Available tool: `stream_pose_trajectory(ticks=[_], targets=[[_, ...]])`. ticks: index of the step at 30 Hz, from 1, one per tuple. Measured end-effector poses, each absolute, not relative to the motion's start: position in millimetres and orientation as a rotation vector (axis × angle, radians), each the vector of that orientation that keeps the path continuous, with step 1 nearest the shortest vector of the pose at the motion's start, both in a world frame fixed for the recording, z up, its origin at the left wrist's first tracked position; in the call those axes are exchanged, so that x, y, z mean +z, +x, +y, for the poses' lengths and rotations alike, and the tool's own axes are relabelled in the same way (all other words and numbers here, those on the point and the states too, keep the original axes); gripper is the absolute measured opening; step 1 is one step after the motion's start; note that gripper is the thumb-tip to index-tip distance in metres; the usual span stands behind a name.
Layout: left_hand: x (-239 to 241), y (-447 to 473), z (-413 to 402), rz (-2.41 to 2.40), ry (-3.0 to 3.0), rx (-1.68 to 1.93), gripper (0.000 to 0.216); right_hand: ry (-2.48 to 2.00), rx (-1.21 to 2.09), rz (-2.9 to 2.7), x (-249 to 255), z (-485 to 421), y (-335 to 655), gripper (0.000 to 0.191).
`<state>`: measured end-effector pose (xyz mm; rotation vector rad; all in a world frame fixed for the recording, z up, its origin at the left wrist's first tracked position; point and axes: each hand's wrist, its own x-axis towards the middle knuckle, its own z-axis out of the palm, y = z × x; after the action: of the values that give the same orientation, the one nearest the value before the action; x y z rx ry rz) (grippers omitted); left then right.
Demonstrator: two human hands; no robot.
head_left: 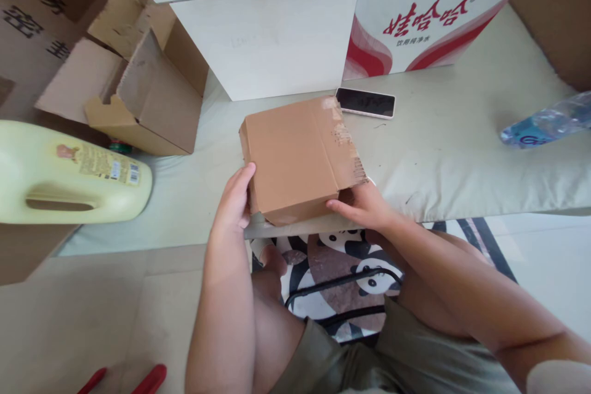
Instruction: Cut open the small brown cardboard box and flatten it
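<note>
A small brown cardboard box (295, 157) with torn tape marks lies closed on a pale cloth-covered surface (462, 154), close to its near edge. My left hand (235, 200) grips the box's near left corner, fingers curled against its side. My right hand (364, 203) holds the near right corner, thumb and fingers pressed on the box's front edge under a flap. Both forearms reach up from my lap.
A dark phone (365, 102) lies just behind the box. An open cardboard box (148, 92) and a yellow jug (69, 172) lie at left. White boxes (277, 37) and a red-printed carton (415, 18) stand behind. A plastic bottle (549, 123) lies at right. Red handles (148, 380) show at the bottom left.
</note>
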<state>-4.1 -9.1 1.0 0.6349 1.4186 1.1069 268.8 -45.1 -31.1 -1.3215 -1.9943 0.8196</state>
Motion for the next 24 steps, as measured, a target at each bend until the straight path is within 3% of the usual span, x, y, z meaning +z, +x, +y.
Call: stream_pose_trajectory(ticks=[24], targets=[[3.3, -1.5, -9.0, 1.435, 0.665, 1.157, 0.052, -1.305, 0.807, -2.020, -30.1, -43.9, 269.4, 0.059]])
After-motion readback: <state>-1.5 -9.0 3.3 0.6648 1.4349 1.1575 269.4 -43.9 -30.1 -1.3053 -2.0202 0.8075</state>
